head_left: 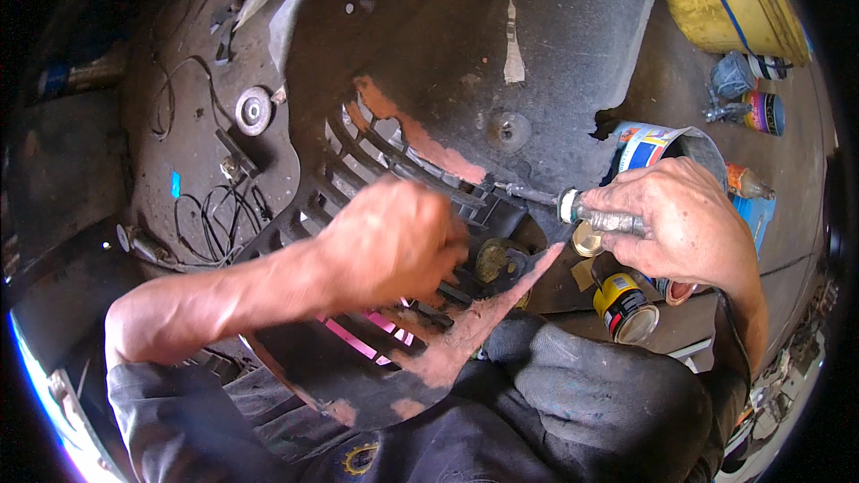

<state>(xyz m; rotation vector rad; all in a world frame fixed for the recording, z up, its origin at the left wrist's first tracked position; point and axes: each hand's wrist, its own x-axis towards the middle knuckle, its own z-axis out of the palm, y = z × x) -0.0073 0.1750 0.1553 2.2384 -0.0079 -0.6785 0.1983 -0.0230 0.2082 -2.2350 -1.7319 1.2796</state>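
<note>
A large dark plastic panel (pixel 429 27) with a slatted vent section lies across my lap. Pinkish filler patches (pixel 488 317) border the slats, with another filler strip (pixel 420 139) along the upper edge of the vent. My right hand (pixel 676 224) grips what looks like a soldering iron (pixel 604 215), its handle wrapped in tape. The iron's metal shaft points left, its end at the panel's edge by the slats. Over the slats is my left hand (pixel 394 241), slightly blurred, with fingers curled inward; whatever they may hold is hidden.
At right stand an open paint bucket (pixel 698 148), a yellow-and-black can (pixel 625 309), a yellow container (pixel 734 4) and a small colourful can (pixel 763 114). On the floor at left lie a grinding disc (pixel 254 111), black cables (pixel 215 228) and an angle grinder (pixel 141 243).
</note>
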